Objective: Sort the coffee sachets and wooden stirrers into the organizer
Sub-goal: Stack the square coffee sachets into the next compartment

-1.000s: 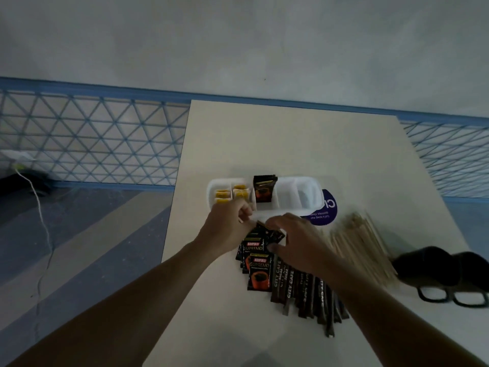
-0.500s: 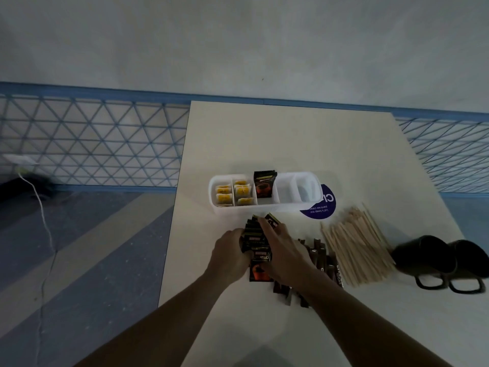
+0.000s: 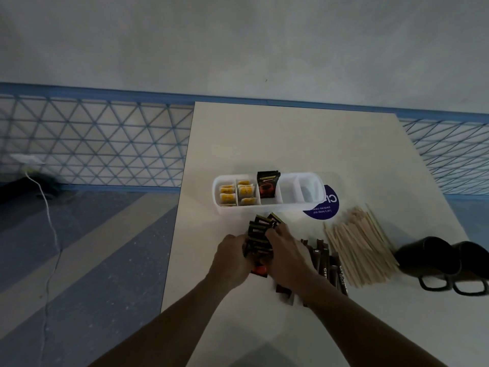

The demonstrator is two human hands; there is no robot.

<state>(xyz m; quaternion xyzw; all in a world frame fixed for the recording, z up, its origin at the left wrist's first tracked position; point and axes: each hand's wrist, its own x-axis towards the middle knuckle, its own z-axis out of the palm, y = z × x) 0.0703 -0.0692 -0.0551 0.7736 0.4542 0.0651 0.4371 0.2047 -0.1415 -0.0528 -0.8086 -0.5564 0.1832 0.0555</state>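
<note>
The white organizer (image 3: 268,209) is set near the middle of the worktop (image 3: 291,144). 5 slots can be seen in it. The 2 slots on the left are filled with yellow packets (image 3: 239,193). 1 dark coffee sachet (image 3: 267,185) is stood upright in the 3rd slot. The 2 slots on the right look bare.

A bunch of dark square sachets (image 3: 258,234) is held just in front of the organizer. It is gripped from both sides. The left hand (image 3: 232,258) is curled round its left edge, and the right hand (image 3: 287,256) is curled over its right edge. The bunch is fanned out a little at the top. Whether its lower end touches the worktop cannot be told, as it is hidden by the hands.

To the right of the hands, long thin stick sachets (image 3: 326,263) are laid in a loose row on the worktop. Next to them, a big heap of wooden stirrers (image 3: 360,250) is spread out. No stirrer is seen in the organizer.

So the job is judged to be only just begun. Only 1 coffee sachet is sorted. The held bunch, the stick sachets and all the stirrers are left to be put away.

A round purple sticker (image 3: 329,207) is seen by the organizer's right end. 2 black mugs (image 3: 428,258) are seen at the far right.
</note>
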